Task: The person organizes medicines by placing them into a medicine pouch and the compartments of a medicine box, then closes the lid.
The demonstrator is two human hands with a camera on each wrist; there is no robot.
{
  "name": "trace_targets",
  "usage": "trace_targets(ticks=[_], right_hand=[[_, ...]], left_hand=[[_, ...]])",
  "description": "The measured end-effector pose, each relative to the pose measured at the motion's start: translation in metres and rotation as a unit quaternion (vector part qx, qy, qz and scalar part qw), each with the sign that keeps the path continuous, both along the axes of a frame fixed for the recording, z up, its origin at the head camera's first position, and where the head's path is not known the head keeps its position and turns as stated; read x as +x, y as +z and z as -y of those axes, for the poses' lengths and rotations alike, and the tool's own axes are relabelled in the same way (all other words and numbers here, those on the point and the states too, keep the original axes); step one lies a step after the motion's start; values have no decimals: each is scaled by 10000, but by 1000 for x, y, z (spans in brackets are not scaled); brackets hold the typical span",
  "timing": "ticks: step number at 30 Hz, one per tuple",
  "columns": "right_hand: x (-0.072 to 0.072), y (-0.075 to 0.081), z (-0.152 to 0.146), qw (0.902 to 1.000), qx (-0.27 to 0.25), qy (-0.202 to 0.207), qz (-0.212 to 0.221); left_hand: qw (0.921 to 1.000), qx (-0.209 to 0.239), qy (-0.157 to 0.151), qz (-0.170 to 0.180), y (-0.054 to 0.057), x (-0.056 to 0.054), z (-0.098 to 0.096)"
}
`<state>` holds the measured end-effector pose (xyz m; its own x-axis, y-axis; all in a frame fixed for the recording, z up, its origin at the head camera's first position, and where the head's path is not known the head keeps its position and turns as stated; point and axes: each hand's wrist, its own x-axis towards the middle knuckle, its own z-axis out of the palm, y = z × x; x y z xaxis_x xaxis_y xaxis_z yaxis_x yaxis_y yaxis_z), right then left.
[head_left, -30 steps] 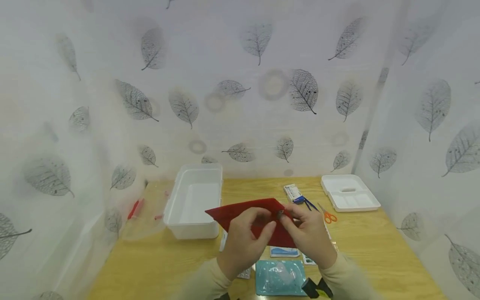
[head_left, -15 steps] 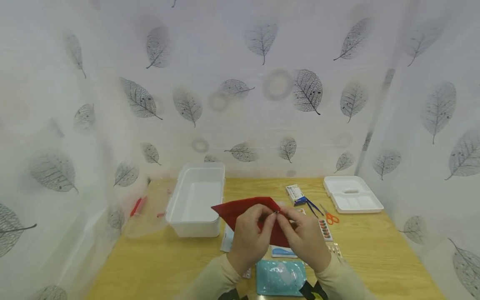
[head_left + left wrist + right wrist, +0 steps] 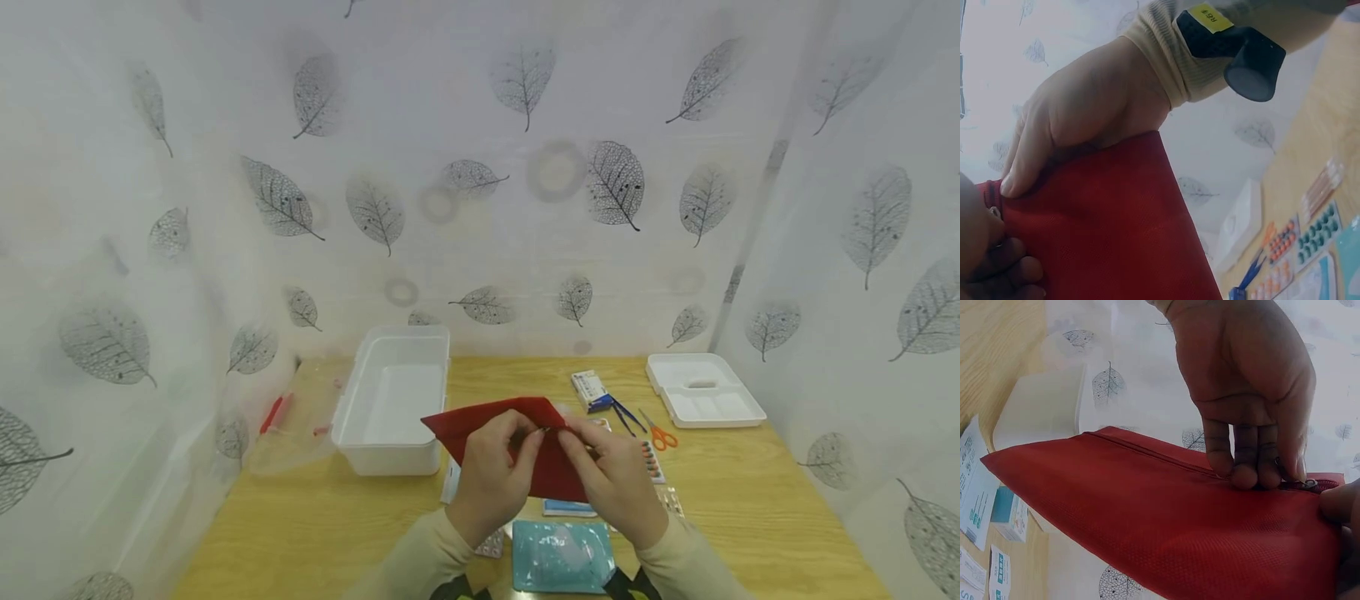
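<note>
Pale sheeting (image 3: 450, 100) with grey leaf prints walls you in at the back and both sides. Below it, your wood-grain table (image 3: 315, 533). On it, left of centre, a deep white bin (image 3: 390, 460); toward the far right corner, a shallow white tray (image 3: 723, 408). Your red pouch (image 3: 551, 479) is up off the table, between your hands. Your left hand (image 3: 493, 475) pinches its zipped edge, thumb against fingers; your right hand (image 3: 615, 475) pinches that edge near the zip's end (either one gripping the pull itself? can't tell). Teal packet (image 3: 562, 554) lies flat, nearest you. Orange-handled scissors (image 3: 663, 437) sit near the tray. Smallest: metal zipper pull (image 3: 1310, 483), beside your left fingertips.
</note>
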<state>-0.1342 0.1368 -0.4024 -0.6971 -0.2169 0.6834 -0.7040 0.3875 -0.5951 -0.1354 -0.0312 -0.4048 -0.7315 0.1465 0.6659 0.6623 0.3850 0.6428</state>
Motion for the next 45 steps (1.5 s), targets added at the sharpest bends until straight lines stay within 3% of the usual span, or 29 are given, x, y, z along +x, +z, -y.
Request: trace_targets(ticks=[7,13,19,34,39,45], right_hand=[[1,-4,-6,9993,-236,221,170],[4,-6,-10,9984,-391,87,406],[8,-6,-13,9963,-430,36,742],[3,-5,-26,9839,-745,580,1515],[1,-8,-30,9812,-781,723,1607],[-1,-10,-35,9821,-817,573,1599]], left_hand=[[9999,-87,-5,49,-3,1,1],[9998,-114,136,107,-6,2,3],[9997,-114,61,228,-11,4,2],[9980,-357,431,289,-24,0,14],[9976,-345,454,388,-27,0,16],[9963,-362,501,598,-28,1,22]])
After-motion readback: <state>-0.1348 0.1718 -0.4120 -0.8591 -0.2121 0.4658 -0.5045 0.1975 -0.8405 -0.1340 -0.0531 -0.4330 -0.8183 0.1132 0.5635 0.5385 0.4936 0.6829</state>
